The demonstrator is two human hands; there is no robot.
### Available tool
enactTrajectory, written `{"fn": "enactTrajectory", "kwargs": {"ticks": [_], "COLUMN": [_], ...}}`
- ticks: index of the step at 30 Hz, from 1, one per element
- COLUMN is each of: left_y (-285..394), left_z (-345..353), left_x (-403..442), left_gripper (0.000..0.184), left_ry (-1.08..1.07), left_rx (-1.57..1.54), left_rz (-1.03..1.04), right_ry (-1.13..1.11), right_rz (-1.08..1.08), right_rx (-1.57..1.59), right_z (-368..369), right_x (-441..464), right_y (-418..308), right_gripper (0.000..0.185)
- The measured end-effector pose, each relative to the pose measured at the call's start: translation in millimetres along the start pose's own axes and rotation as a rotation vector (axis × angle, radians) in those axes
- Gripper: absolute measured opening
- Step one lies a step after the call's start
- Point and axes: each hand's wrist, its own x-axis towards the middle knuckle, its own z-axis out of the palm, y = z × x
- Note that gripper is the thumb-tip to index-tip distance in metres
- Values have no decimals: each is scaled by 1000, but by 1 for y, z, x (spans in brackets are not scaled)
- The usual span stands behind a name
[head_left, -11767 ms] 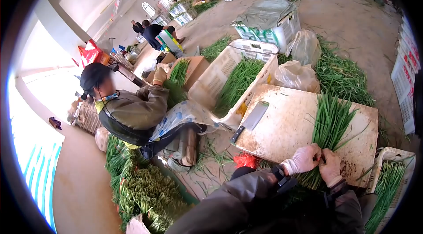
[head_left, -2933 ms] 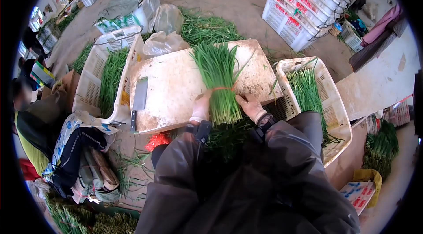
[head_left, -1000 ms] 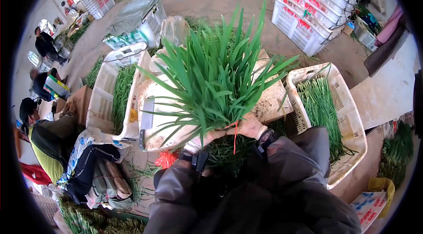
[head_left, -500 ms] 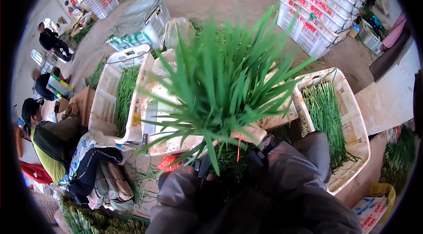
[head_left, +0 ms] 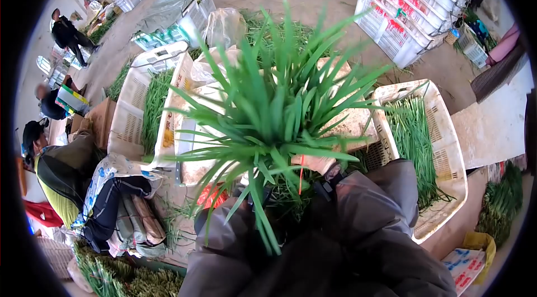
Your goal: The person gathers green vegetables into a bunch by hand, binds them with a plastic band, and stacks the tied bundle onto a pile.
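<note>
A large bunch of garlic chives (head_left: 271, 109) stands upright before me, its green leaves fanning out and some drooping toward my lap. My right hand (head_left: 317, 164) is closed at the right side of the bunch, low on it, with its fingers partly behind leaves. Beside these fingers hangs a thin red tie (head_left: 301, 175). Leaves cover nearly all of my left hand (head_left: 244, 179) at the lower left of the bunch, so its fingers cannot be seen. Left of the bunch, a knife (head_left: 178, 174) with a dark handle lies at the edge of a pale board (head_left: 196, 171).
White crates of chives stand on my right (head_left: 456, 185) and left (head_left: 126, 123). A red plastic bag (head_left: 211, 195) lies near my left knee. Stacked crates (head_left: 403, 12) rise at the back right. A co-worker (head_left: 67, 174) sits at left; other people are farther off.
The bunch has tipped toward me, and its leaves spread wider and hang lower over my lap. My right hand has shifted slightly up in view. The camera view has shifted a little.
</note>
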Motion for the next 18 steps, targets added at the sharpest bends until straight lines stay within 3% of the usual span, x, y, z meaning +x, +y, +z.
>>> {"fn": "enactTrajectory", "kwargs": {"ticks": [2,4,6,8,9,10,11,12,13,14,17,18], "left_y": [-2,-7,-13,-13,-12,1,13,3,0,-3,-27,-40], "left_z": [-2,-5,-7,-7,-1,8,15,8,11,16,19,19], "left_x": [-1,0,1,2,1,-1,-3,-2,-3,-5,1,4], "left_gripper": [43,43,43,43,46,49,51,61,59,57,49,46], "left_ry": [-1,-7,-13,18,192,206,219,164,194,224,257,271], "left_rx": [-6,-28,-55,-111,5,-153,-310,-326,-399,-473,-577,-617], "left_rz": [-3,-23,-57,-94,45,110,175,52,9,-34,-155,-213], "right_ry": [-111,-12,139,186,207,198,171,144,119,49,39,29], "right_rz": [43,-49,-98,-127,-141,-183,-158,-135,-114,31,-56,88], "right_rx": [-29,134,704,541,460,476,403,328,251,368,429,206], "right_z": [-2,1,18,8,-1,-14,-21,-29,-37,-41,-29,-15], "right_x": [6,6,9,7,4,-3,-5,-6,-10,-16,-13,-8], "right_y": [8,13,25,16,5,-20,-26,-27,-35,-46,-35,1], "right_gripper": [48,56,87,100,107,110,109,109,109,103,95,88]}}
